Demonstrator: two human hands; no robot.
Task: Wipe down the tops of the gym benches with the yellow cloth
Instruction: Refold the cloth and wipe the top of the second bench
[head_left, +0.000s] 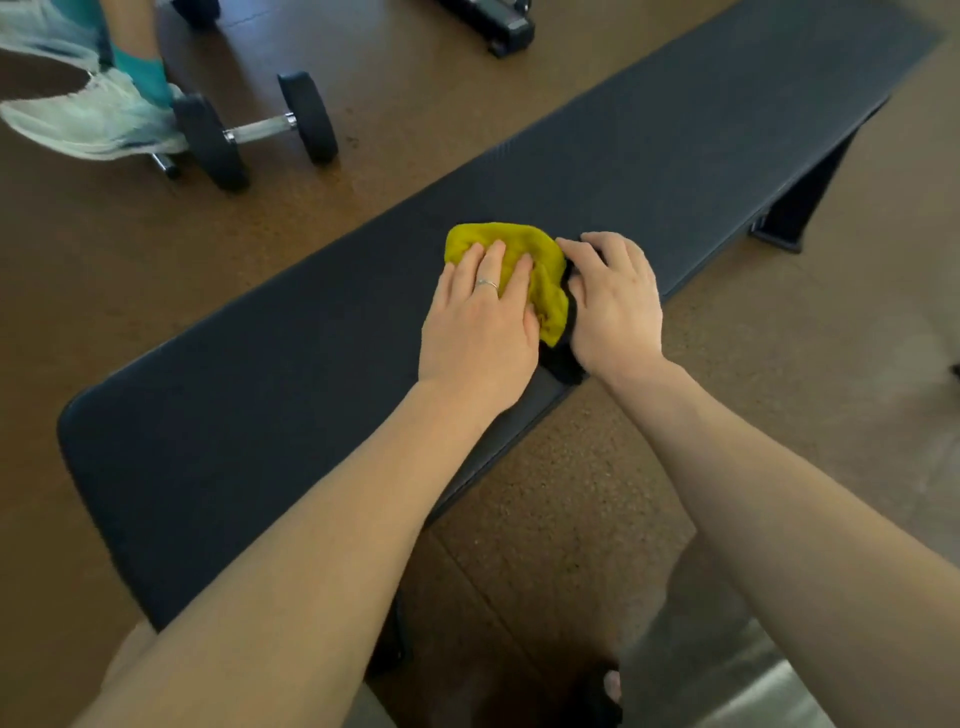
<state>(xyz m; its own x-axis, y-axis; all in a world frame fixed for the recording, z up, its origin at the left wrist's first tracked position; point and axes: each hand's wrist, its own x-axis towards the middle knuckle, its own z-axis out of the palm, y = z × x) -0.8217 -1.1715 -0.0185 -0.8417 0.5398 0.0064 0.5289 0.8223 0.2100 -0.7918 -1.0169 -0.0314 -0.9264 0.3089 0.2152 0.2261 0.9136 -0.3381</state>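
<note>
A long dark padded gym bench (249, 395) runs from lower left to upper right. The yellow cloth (540, 275), bunched, lies on the bench top near its right edge. My left hand (480, 322) lies flat on the cloth with straight fingers pressing it down; a ring is on one finger. My right hand (613, 301) rests beside the cloth on the bench's right edge, its fingers slightly bent and touching the cloth's right side. The part of the cloth under my left palm is hidden.
A black dumbbell (257, 130) lies on the brown floor to the far left of the bench, beside another person's white shoe (88, 122). A black machine base (498, 26) stands at the top. Speckled floor lies to the right of the bench.
</note>
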